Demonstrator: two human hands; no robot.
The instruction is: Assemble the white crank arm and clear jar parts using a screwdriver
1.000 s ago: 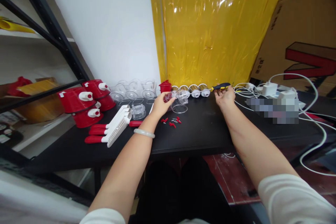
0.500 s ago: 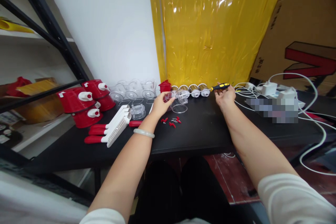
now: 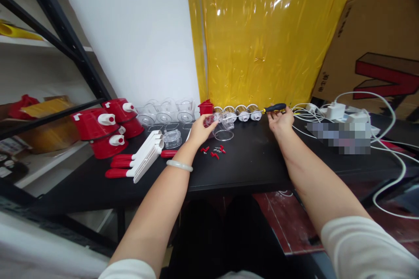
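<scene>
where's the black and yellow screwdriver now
Head view, right of centre: the screwdriver is in the right hand, its shaft reaching left toward the clear plastic part.

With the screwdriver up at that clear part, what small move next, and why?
Probably a gentle turn of the screwdriver: the right hand has its handle, the shaft reaches across to the clear part, and the left hand grips that part. Tip contact isn't clear.

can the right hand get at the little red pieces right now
Probably not for grasping: the right hand holds the screwdriver, though nothing seems to block its way to the red pieces.
</scene>
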